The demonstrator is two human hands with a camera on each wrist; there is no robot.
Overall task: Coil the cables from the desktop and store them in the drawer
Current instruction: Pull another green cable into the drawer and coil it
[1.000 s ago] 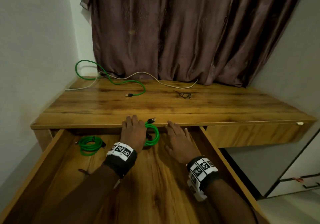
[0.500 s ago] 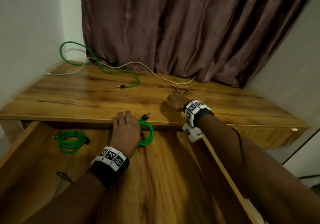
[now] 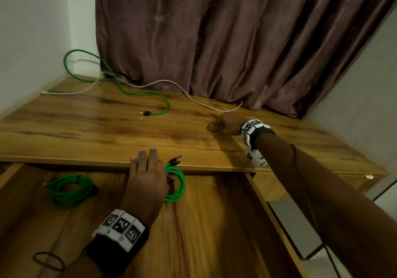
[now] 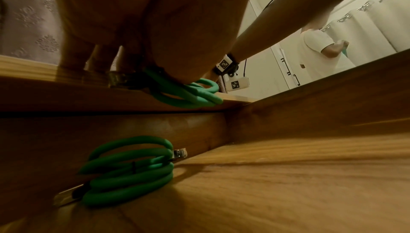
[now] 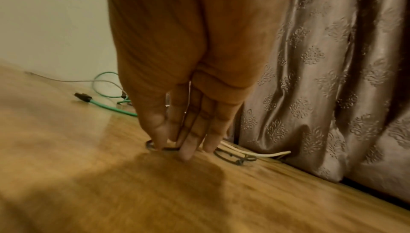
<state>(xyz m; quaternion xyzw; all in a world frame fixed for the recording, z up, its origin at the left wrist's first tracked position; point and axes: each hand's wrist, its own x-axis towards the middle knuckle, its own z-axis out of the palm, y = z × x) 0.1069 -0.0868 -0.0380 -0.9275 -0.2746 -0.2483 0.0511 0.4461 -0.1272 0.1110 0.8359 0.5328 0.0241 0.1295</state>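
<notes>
My left hand (image 3: 148,172) holds a coiled green cable (image 3: 176,184) at the desk's front edge, above the open drawer (image 3: 214,230). Its fingers lie over the edge, and the left wrist view shows the held coil (image 4: 188,94) hanging under the palm. A second green coil (image 3: 68,191) lies in the drawer at the back left. My right hand (image 3: 223,124) is far out on the desktop (image 3: 86,127), thumb and fingertips (image 5: 184,152) gathered on a thin black band (image 5: 235,158). A loose green cable (image 3: 133,93) and a white cable (image 3: 193,97) trail along the desk's back.
A brown curtain (image 3: 236,41) hangs behind the desk, touching its back edge. A white wall (image 3: 32,41) closes the left side. A dark band (image 3: 48,260) lies on the drawer floor near my left forearm. A second, closed drawer front (image 3: 322,183) sits at the right.
My right hand left the drawer and reached across the desktop to the black band near the curtain. The left hand stayed at the desk edge with its green coil.
</notes>
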